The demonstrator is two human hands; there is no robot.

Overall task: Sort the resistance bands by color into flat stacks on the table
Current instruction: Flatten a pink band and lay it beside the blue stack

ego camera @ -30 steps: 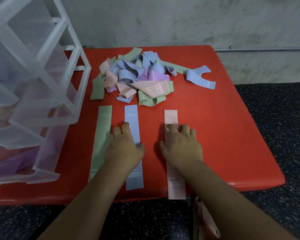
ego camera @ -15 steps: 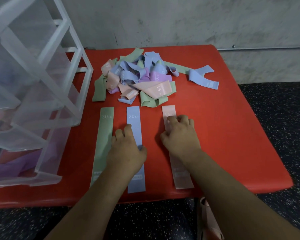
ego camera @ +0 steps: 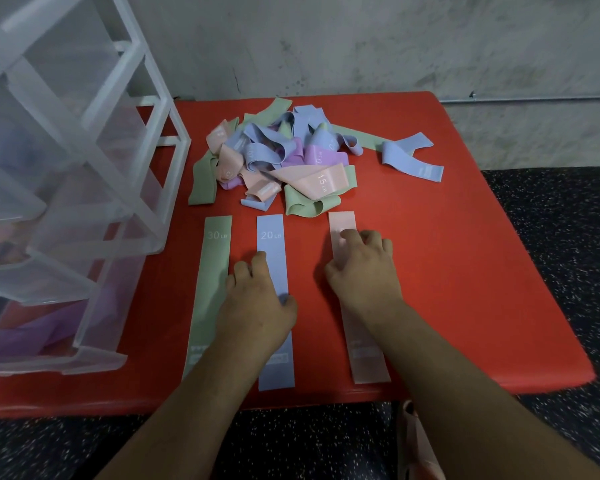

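Note:
Three bands lie flat side by side on the red table (ego camera: 465, 271): a green "30 LB" band (ego camera: 211, 278), a blue "20 LB" band (ego camera: 272, 244) and a pink band (ego camera: 362, 348). My left hand (ego camera: 253, 306) rests palm down across the blue band and the green band's edge. My right hand (ego camera: 364, 268) presses flat on the pink band, fingers near its far end. Behind them sits a tangled pile of bands (ego camera: 284, 161) in green, blue, pink and purple. A lone blue band (ego camera: 411, 161) lies to the pile's right.
A clear plastic drawer unit (ego camera: 66, 188) stands on the table's left side, with purple bands visible in its bottom drawer. A grey wall backs the table. Dark speckled floor surrounds it. Something pink (ego camera: 416, 441) shows under my right forearm.
My right hand has slid farther up the pink band, which has shifted up the table so its near end no longer hangs over the edge. My left hand has stayed on the blue band.

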